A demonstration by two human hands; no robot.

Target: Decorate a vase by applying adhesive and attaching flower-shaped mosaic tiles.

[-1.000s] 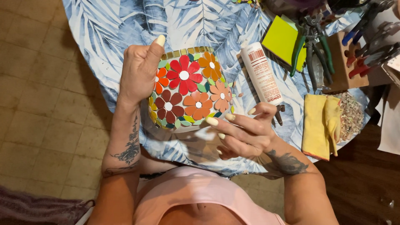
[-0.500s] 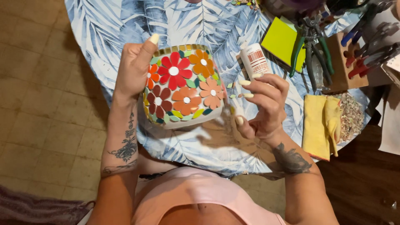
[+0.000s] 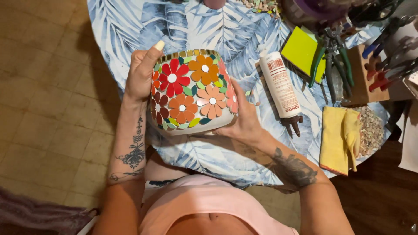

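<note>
A round pot [image 3: 191,91] covered with mosaic flowers in red, orange and brown, with a gold-tiled rim, is held on its side above the near edge of the table. My left hand [image 3: 141,74] grips its left side, thumb up along the rim. On the pot's right side my right hand [image 3: 244,119] cups it from below and behind, fingers mostly hidden behind the pot. A white glue bottle [image 3: 281,85] lies on the table just right of the pot.
The round table [image 3: 217,26] has a blue leaf-print cloth. At the right lie a yellow-green pad [image 3: 300,50], green-handled pliers [image 3: 333,61], a wooden tool block [image 3: 363,69], yellow cloth [image 3: 339,137] and a pile of tile chips [image 3: 370,128]. Tiled floor lies at the left.
My right hand was free in front of the pot and near the glue bottle; it has moved onto the pot's right side. The pot has turned slightly, showing more orange flowers.
</note>
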